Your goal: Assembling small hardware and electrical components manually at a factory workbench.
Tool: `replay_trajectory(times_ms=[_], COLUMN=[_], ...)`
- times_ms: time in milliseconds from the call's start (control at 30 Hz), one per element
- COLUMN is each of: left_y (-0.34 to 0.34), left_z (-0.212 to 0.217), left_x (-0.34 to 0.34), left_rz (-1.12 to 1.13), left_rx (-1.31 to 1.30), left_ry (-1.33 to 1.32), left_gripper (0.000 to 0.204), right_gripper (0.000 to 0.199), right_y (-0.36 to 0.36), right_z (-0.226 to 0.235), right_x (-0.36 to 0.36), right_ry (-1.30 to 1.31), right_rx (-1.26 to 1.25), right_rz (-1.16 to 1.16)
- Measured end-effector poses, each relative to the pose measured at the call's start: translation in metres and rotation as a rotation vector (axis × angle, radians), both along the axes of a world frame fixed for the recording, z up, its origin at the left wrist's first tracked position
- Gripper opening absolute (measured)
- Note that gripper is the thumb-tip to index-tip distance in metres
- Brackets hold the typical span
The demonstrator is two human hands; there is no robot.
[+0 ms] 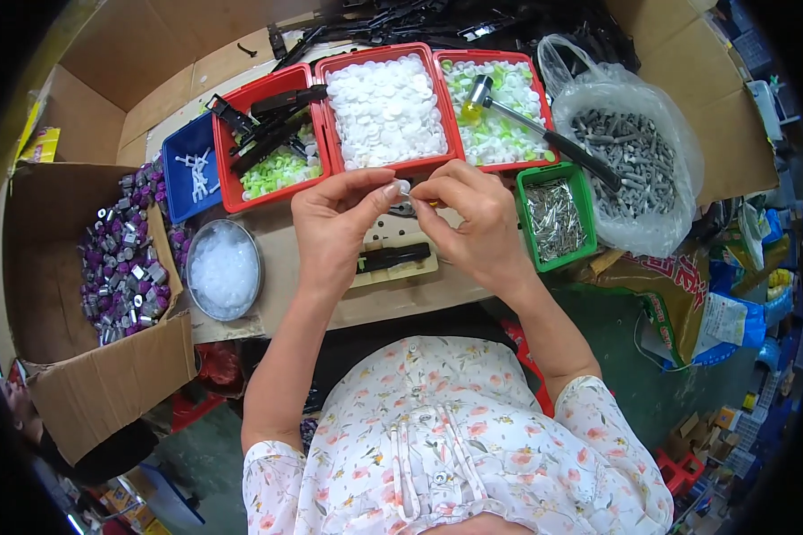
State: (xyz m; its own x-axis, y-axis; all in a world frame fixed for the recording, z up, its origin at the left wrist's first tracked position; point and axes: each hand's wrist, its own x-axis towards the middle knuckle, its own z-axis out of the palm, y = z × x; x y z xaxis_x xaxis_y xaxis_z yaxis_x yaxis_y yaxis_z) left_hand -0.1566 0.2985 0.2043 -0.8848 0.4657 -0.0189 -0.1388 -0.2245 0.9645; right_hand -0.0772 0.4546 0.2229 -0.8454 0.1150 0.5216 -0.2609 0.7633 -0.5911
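Note:
My left hand [335, 223] pinches a small white plastic piece [403, 188] between thumb and finger, just in front of the red bins. Close against it from the other side, my right hand [477, 218] has thumb and forefinger pressed together; what they hold is too small to make out. Below the hands lies a cream block [426, 265] with a long black part [393, 258] in it. A red bin [385, 111] of round white caps stands right behind my hands. Beside it, another red bin [500, 71] holds white and green caps, with a hammer [544, 134] lying across it.
At left are an open carton [107, 374], purple-and-grey parts [125, 259], a round dish [224, 312] of clear pieces, a blue tray [180, 207] and a red bin [232, 192]. At right are a green bin [562, 259] of metal pins and a plastic bag [682, 178] of grey parts.

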Motion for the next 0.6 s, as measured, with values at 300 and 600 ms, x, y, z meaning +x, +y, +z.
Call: replay_trajectory(times_ms=[300,600], left_y=[-0.001,-0.014], left_z=[0.003,0.002], left_x=[0.016,0.025], left_rz=[0.123,0.202], left_rx=[-0.054,-0.269], left_ry=[0.201,0.74], left_gripper=[0.015,0.018], right_gripper=[0.009,0.008], right_y=[-0.007,-0.018], right_z=[-0.003,-0.003], right_x=[0.003,0.0], right_ry=[0.007,-0.062], right_rx=[-0.006,-0.108], right_rz=[-0.02,0.008])
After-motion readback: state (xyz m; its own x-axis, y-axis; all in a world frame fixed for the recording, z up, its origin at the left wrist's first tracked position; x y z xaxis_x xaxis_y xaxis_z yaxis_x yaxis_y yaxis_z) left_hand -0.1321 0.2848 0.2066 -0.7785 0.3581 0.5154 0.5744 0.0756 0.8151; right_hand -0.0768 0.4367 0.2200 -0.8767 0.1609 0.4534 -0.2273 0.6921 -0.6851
